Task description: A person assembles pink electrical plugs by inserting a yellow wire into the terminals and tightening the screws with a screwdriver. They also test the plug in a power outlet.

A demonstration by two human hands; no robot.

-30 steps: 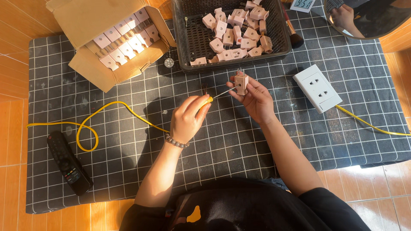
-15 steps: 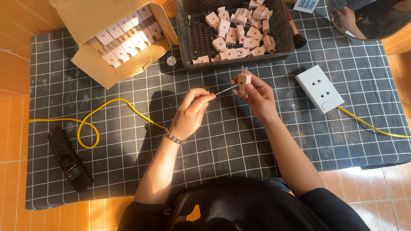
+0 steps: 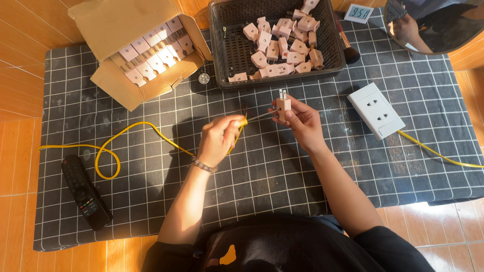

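Head | left hand (image 3: 218,140) fingers clamp yellow cable (image 3: 151,132) | right hand (image 3: 298,120) grips plug (image 3: 283,103), raised since

Grid-patterned dark mat (image 3: 151,100) with cardboard box (image 3: 121,30), black basket (image 3: 222,45), remote (image 3: 85,191), white socket (image 3: 375,111), yellow cable (image 3: 126,132).

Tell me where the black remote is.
The remote lies on the mat's lower-left corner in the head view, just below the yellow cable's loop.
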